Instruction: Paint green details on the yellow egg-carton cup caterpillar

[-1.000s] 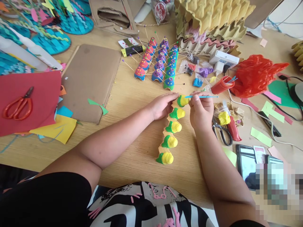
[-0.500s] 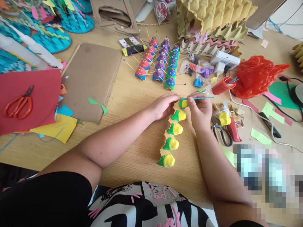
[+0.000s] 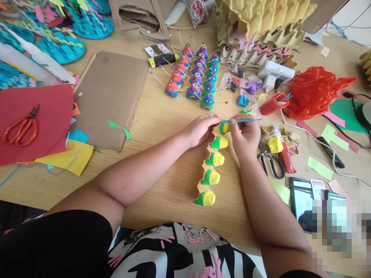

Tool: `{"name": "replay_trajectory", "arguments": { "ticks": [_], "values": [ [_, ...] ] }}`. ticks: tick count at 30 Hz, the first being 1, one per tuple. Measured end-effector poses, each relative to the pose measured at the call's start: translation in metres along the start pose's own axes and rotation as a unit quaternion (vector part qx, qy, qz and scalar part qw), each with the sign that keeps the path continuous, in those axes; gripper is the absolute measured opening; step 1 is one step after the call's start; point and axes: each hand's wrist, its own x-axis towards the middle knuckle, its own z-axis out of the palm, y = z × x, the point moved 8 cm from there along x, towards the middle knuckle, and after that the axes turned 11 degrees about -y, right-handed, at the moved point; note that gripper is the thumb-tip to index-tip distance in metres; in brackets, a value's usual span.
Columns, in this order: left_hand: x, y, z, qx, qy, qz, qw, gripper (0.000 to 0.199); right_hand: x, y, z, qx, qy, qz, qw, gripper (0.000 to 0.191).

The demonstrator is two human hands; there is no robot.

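Note:
A strip of egg carton [image 3: 205, 168] lies lengthwise before me, its bumps covered in green and yellow clay. My left hand [image 3: 204, 129] grips the strip's far end, thumb on top and fingers curled around the edge. Between the thumb and fingers of my right hand [image 3: 245, 133] is a thin blue clay tool [image 3: 246, 120], held nearly level. Its left tip is at the green and yellow clay of the farthest bump [image 3: 224, 127]. Beyond my hands stand finished-looking rows of caterpillars in red [image 3: 177, 77], purple [image 3: 196, 79] and blue-green [image 3: 210, 85], with pins stuck in them.
Right of my hand lie black-handled scissors [image 3: 271, 164], yellow clay [image 3: 274, 144] and a red cup [image 3: 274, 104] of tools. Egg trays [image 3: 261, 23] are stacked behind. On the left are a cardboard sheet [image 3: 111, 96], red-handled scissors [image 3: 21, 129] on red foam and blue woven pieces [image 3: 62, 48].
The near end of the carton strip has shifted very slightly. Both hands keep their grips, and the blue tool stays at the farthest bump.

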Motion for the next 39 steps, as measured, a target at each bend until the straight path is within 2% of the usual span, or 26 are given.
{"name": "replay_trajectory", "arguments": {
  "ticks": [10,18,23,28,32,39],
  "values": [
    [-0.001,0.002,0.003,0.003,0.008,-0.007,1.000,0.024,0.000,-0.001,0.000,-0.001,0.009,0.015,1.000,0.027],
    [0.000,0.001,0.001,0.001,0.000,0.002,1.000,0.024,-0.001,-0.004,0.001,-0.004,0.009,-0.013,1.000,0.029],
    [0.002,-0.001,0.001,-0.004,-0.007,0.002,1.000,0.026,-0.004,-0.010,-0.004,0.035,0.046,-0.055,0.997,0.026],
    [0.001,0.001,0.001,-0.001,-0.001,0.006,1.000,0.027,-0.003,-0.015,-0.001,-0.008,0.011,-0.080,0.997,0.021],
    [0.000,0.002,0.002,0.001,0.000,0.013,1.000,0.026,-0.003,-0.015,-0.001,-0.058,0.013,-0.088,0.994,0.025],
    [-0.001,0.004,0.005,-0.004,0.005,0.015,1.000,0.028,-0.003,-0.010,0.001,-0.022,0.010,-0.078,0.997,0.026]
  ]
}}
